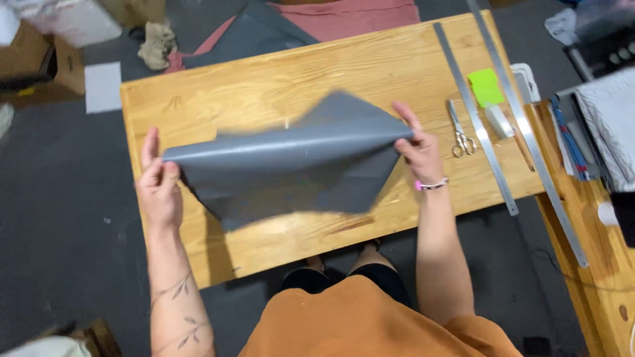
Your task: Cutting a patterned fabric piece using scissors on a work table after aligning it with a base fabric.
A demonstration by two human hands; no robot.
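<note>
The head view looks straight down on a light wooden rectangular table (218, 99) standing on a dark grey floor. A large sheet of smooth grey fabric (291, 168) is lifted over the middle of the table, folded along a long ridge that runs from one hand to the other, with its lower flap hanging down toward the tabletop and a pointed corner rising behind the fold.

The left hand (160, 188) pinches the left end of the fold between thumb and fingers, closed on the fabric near the table's left edge. The right hand (418, 149) grips the right end of the fold, fingers clamped on the cloth; a pink and white beaded bracelet (431, 185) circles that wrist.

To the right of the sheet, a pair of silver metal scissors (462, 135) lies flat on the wood, just beside a long steel ruler (477, 125) that runs diagonally down the table. A second, longer metal straightedge (529, 142) lies further right, reaching past the table's edge. Between the two rulers sits a bright green square pad of sticky notes (486, 86), with a small white block (499, 121) just below it.

Beyond the far edge of the table, a piece of dusty pink cloth (350, 16) and another piece of dark grey material (261, 30) lie on the floor. The person's orange garment (350, 320) fills the bottom of the picture.
</note>
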